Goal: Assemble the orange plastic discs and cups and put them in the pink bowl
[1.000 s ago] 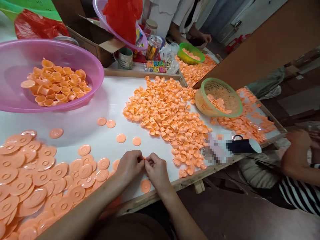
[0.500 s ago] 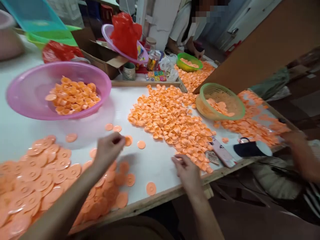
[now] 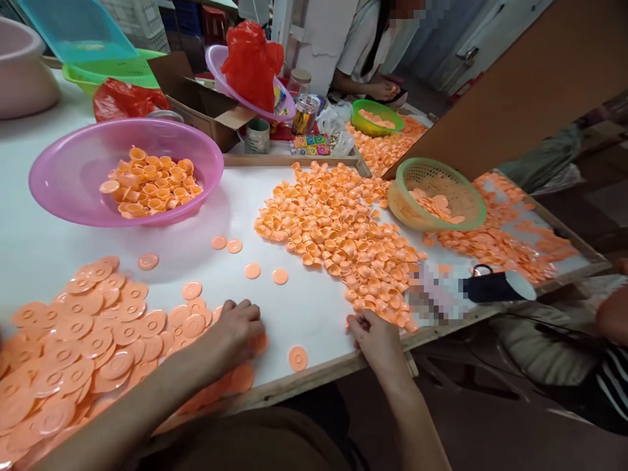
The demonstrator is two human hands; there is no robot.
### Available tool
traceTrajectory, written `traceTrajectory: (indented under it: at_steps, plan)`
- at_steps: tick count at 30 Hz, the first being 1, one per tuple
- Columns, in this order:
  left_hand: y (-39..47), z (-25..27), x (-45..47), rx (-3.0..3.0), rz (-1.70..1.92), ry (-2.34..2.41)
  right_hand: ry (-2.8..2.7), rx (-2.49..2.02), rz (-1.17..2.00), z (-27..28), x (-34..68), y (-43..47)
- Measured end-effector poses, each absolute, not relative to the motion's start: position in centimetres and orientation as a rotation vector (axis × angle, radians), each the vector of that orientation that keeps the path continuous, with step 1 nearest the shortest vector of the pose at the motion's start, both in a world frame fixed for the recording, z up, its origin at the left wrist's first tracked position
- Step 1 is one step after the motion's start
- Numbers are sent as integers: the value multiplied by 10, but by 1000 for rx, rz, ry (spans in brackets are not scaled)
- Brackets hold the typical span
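Observation:
My left hand (image 3: 240,330) reaches palm-down over the right edge of a pile of flat orange plastic discs (image 3: 115,363). Its fingers are curled on one orange disc (image 3: 259,343), partly hidden beneath them. Close to the table's front edge, my right hand (image 3: 375,337) is closed in a pinch, with a bit of an orange plastic piece (image 3: 350,320) showing at the fingertips. Just behind it spreads a heap of small orange plastic cups (image 3: 338,229). Between the hands lies a single disc (image 3: 297,358). Farther back are a few loose discs (image 3: 280,276).
A pink basin (image 3: 63,190) with orange cups stands at back left. A green-rimmed basket (image 3: 436,167) holds discs; a dark mug (image 3: 490,288) lies on its side. A brown board (image 3: 515,98) rises at right. Another person (image 3: 363,59) sits at the back.
My left hand has moved back toward me, from a loose disc to the pile's edge; that disc stays on the table. An orange piece now shows at my right fingertips.

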State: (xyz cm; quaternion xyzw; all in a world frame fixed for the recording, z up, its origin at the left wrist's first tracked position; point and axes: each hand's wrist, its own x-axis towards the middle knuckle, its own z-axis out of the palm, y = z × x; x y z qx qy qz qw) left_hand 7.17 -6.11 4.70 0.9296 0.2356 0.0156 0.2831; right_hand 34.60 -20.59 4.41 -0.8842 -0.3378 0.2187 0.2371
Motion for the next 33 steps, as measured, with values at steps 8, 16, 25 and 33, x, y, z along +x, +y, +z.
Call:
traceTrajectory:
  at_steps: [8,16,25,33]
  plan:
    - [-61,22,119,2386,243,760,-699,-1977,1013,44,287,-172]
    - [-62,16,117,2275,288,795,-1002,-2004,862,33,256,-146]
    - [-61,42,132,1804,94,1039,-1205,-2087,746,34,255,-146]
    - [-76,22,135,1709,243,1084,-1154,-2056,721,26,243,-149]
